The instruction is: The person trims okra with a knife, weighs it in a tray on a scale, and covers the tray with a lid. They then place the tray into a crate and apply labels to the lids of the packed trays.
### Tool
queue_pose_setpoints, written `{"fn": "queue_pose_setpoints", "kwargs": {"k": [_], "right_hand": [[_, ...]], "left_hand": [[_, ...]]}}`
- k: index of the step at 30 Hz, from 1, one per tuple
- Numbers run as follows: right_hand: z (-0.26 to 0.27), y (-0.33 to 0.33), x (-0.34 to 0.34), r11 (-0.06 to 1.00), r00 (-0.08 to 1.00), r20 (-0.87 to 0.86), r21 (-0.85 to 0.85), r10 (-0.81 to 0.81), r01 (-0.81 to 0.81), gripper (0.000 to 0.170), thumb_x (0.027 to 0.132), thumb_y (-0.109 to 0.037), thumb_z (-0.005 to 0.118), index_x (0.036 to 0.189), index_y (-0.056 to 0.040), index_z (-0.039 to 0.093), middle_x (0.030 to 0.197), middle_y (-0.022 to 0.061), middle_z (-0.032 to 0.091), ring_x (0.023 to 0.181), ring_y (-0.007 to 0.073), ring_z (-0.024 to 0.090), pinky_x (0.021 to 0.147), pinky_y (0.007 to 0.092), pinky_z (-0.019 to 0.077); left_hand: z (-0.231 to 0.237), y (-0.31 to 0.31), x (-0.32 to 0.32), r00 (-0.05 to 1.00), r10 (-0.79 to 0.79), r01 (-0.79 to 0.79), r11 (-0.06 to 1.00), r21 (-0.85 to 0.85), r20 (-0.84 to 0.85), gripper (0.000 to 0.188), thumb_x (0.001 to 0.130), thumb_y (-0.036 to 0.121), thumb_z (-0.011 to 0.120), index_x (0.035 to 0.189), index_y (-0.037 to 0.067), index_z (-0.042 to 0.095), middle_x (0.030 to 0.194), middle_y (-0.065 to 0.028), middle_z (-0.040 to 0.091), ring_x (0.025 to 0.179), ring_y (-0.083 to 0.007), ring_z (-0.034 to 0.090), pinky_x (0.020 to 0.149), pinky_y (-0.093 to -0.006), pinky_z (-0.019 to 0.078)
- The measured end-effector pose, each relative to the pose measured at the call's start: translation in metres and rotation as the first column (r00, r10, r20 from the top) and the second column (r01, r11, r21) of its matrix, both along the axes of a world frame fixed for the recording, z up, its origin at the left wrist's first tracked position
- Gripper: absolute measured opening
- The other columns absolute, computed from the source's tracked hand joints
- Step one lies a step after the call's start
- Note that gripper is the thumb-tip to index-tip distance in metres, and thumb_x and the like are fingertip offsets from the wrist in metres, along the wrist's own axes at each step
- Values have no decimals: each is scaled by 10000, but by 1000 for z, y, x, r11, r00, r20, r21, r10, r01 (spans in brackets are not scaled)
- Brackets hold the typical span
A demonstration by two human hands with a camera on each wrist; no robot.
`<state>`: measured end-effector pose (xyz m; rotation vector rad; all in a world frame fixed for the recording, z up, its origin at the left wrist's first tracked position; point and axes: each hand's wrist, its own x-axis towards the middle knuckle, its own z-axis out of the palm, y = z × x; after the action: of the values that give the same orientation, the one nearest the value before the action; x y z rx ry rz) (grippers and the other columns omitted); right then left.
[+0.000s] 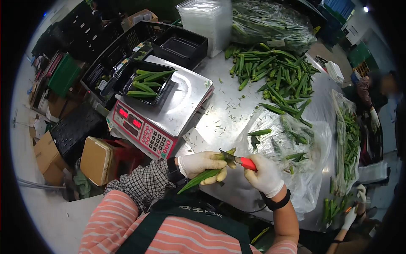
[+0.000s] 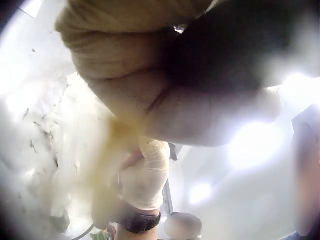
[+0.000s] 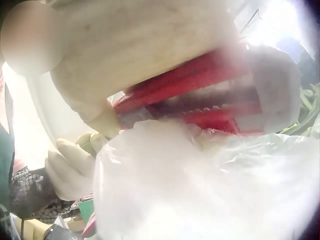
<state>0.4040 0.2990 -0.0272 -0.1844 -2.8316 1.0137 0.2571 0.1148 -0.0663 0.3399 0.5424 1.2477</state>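
Observation:
In the head view my gloved left hand (image 1: pixel 202 166) grips several okra pods (image 1: pixel 198 179), one pointing down to the left and others with stem ends toward the right. My gloved right hand (image 1: pixel 264 174) holds red-handled cutters (image 1: pixel 247 163), whose dark blades lie at the stem ends. The red handles (image 3: pixel 180 85) fill the middle of the right wrist view, with the right hand's fingers curled round them. The left wrist view shows the left hand's curled fingers (image 2: pixel 130 75) close up and blurred, with the right hand (image 2: pixel 145 175) beyond.
A scale (image 1: pixel 182 97) at the left carries a black tray (image 1: pixel 163 95) of okra. An okra pile (image 1: pixel 279 76) lies at the back. Plastic bagging (image 1: pixel 313 186) with loose pods spreads beside my right hand. Another person's gloved hands (image 1: pixel 350 218) are at the far right.

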Motion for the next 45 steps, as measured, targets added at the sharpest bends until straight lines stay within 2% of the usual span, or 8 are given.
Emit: {"fn": "queue_pose_setpoints", "kwargs": {"k": [14, 20, 26, 30, 36, 40, 42, 45], "right_hand": [[-76, 8, -10, 1000, 922, 386, -12, -19, 26, 240, 746, -241, 574, 863, -31, 577, 728, 230, 587, 710, 377, 591, 647, 454, 471], [-37, 36, -9, 989, 999, 26, -146, 27, -23, 201, 792, -188, 599, 927, -40, 588, 849, 169, 583, 788, 339, 575, 696, 402, 474], [-102, 142, -33, 819, 967, 62, 546, -248, 175, 178, 764, -99, 598, 938, -66, 613, 891, 144, 574, 856, 322, 550, 734, 428, 442], [-90, 146, -35, 867, 984, 31, 477, -176, 140, 152, 733, -103, 609, 880, -74, 589, 847, 148, 585, 817, 317, 565, 697, 402, 463], [-21, 76, -37, 980, 996, -80, -196, -26, 10, 135, 767, -91, 598, 873, -18, 556, 776, 128, 570, 666, 241, 592, 612, 337, 477], [-14, 96, -70, 957, 992, 35, -259, -123, 128, 238, 780, -84, 633, 1000, -18, 568, 826, 104, 597, 715, 184, 598, 644, 271, 475], [-57, 149, -93, 937, 979, -18, 289, -202, 198, 310, 777, -130, 607, 1067, -36, 549, 1028, 166, 563, 841, 338, 582, 710, 390, 473], [-110, 185, -116, 826, 974, 44, 539, -223, 165, 228, 778, -102, 527, 1001, -59, 546, 941, 158, 555, 804, 331, 594, 693, 427, 488]], "left_hand": [[14, -15, 7, 974, 80, -116, 980, -162, -212, 258, 912, 150, 500, 1118, 2, 450, 750, -78, 555, 530, -112, 535, 470, -201, 412], [-2, 6, -1, 690, 657, -720, 665, -197, -305, 245, 907, 153, 508, 1098, 8, 461, 775, -58, 559, 594, -121, 547, 526, -228, 460], [0, 34, 11, 789, 602, -611, 745, -267, -127, 223, 885, 152, 547, 1062, 26, 500, 783, -58, 574, 608, -133, 566, 515, -244, 480], [-1, 46, 5, 780, 606, -625, 760, -179, -155, 220, 883, 122, 537, 1064, 1, 505, 872, -103, 607, 700, -170, 616, 586, -262, 515], [0, 88, 14, 665, 522, -585, 809, 63, -534, 329, 869, 77, 546, 1171, -37, 485, 1130, -106, 560, 1020, -146, 537, 920, -281, 404], [-20, 97, 15, 878, 450, -474, 866, -160, -162, 395, 867, 111, 556, 1218, -27, 439, 1095, -131, 548, 972, -194, 564, 885, -338, 454], [-29, 94, 10, 834, 548, -542, 795, -273, -64, 401, 869, 121, 551, 1219, -24, 422, 1024, -138, 559, 934, -230, 581, 846, -385, 491], [-25, 93, 11, 807, 590, -559, 752, -350, -21, 400, 872, 139, 551, 1217, -17, 423, 1029, -140, 560, 945, -246, 581, 861, -394, 489]]}}
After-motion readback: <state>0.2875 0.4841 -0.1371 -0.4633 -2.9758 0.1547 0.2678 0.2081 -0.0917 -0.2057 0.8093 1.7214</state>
